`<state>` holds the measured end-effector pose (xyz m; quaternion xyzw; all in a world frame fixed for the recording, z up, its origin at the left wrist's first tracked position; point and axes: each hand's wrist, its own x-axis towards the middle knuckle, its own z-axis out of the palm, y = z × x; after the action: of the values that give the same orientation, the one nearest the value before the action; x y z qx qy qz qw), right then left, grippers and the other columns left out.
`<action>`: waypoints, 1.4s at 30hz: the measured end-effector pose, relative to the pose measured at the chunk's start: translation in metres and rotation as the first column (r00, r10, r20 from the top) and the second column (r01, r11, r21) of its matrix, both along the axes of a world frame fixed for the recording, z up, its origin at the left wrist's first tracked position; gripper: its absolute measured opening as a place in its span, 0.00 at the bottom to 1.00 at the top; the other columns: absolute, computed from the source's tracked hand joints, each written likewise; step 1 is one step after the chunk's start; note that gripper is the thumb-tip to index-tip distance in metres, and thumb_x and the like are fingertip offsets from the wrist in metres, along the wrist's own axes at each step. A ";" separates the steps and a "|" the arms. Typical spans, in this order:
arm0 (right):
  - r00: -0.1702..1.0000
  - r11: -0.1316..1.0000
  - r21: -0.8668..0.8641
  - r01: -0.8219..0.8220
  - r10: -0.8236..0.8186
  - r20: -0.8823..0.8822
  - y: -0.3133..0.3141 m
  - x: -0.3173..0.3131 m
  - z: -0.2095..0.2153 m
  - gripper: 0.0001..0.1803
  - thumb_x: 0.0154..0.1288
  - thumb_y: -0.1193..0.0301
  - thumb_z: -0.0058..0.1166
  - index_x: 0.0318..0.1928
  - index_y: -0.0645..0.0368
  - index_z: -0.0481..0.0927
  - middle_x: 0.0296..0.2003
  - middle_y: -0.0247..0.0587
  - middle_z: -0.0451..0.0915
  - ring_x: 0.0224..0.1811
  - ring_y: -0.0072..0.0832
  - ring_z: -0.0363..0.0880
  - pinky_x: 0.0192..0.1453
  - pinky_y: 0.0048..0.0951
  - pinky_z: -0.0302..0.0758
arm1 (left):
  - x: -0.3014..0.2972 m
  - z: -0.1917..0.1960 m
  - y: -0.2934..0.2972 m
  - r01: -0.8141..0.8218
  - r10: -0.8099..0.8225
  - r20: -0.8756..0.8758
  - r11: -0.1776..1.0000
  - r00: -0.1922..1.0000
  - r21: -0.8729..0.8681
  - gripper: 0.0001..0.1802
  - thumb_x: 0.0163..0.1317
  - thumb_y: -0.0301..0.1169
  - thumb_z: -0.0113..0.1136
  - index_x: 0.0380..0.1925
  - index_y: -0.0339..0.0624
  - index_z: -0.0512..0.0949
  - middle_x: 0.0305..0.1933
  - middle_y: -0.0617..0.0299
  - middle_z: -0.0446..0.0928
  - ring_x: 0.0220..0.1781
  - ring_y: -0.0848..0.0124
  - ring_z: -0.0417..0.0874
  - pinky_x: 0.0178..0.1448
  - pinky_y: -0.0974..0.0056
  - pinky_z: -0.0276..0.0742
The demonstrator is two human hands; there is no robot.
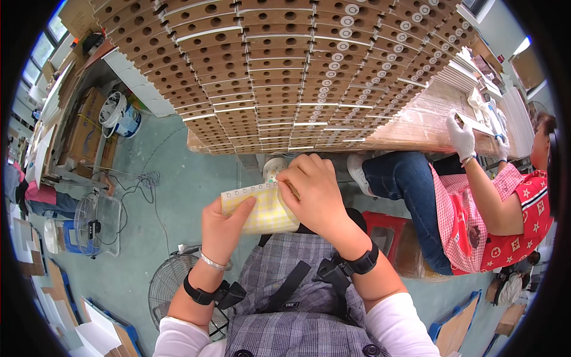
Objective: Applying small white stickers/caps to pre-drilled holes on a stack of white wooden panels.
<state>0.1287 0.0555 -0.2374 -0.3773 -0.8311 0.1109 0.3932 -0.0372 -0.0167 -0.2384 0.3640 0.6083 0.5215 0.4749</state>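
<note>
One yellow-checked notebook is held between the near edge of the desk and a grey plaid apron: left hand clasping its left end, right hand pinching its holed top edge. A steady left grip should keep that edge straight.

Both forearms angle inward from below. The left hand grips, thumb on top; the right hand curls its fingers.
</note>
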 end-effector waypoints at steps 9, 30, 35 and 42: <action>0.993 0.993 0.113 -0.037 0.024 0.116 -0.002 0.002 -0.004 0.07 0.46 0.77 0.58 0.28 0.55 0.75 0.29 0.33 0.71 0.34 0.33 0.69 0.40 0.33 0.63 | 0.000 -0.001 0.003 0.023 -0.023 0.015 0.998 1.000 -0.062 0.09 0.57 0.25 0.60 0.38 0.32 0.79 0.35 0.60 0.81 0.33 0.77 0.80 0.38 0.72 0.76; 0.765 0.887 -0.159 0.433 -0.455 -0.455 0.043 -0.013 -0.032 0.07 0.52 0.75 0.61 0.27 0.58 0.74 0.27 0.35 0.67 0.33 0.32 0.67 0.40 0.32 0.64 | -0.005 -0.006 0.005 0.010 -0.005 0.082 0.998 0.997 -0.066 0.10 0.58 0.26 0.61 0.38 0.31 0.78 0.36 0.59 0.81 0.34 0.76 0.81 0.39 0.71 0.77; 0.796 0.815 -0.056 0.577 -0.576 -0.185 0.041 -0.001 -0.027 0.08 0.53 0.73 0.60 0.25 0.57 0.73 0.25 0.37 0.68 0.33 0.37 0.68 0.38 0.37 0.63 | -0.006 -0.006 0.003 0.002 0.001 0.055 0.998 0.998 -0.061 0.10 0.58 0.26 0.61 0.38 0.31 0.79 0.36 0.59 0.81 0.34 0.76 0.81 0.39 0.71 0.77; 0.982 0.990 -0.133 -0.044 0.019 -0.188 0.004 -0.004 -0.011 0.04 0.51 0.75 0.57 0.25 0.56 0.74 0.27 0.36 0.71 0.35 0.37 0.69 0.38 0.36 0.64 | 0.000 -0.007 0.001 0.032 -0.032 0.005 0.999 0.999 -0.009 0.10 0.58 0.26 0.61 0.38 0.32 0.79 0.34 0.61 0.81 0.33 0.78 0.80 0.37 0.72 0.76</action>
<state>0.1251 0.0593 -0.2480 -0.3782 -0.7870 0.2086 0.4406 -0.0374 -0.0153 -0.2459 0.3702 0.6036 0.5119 0.4864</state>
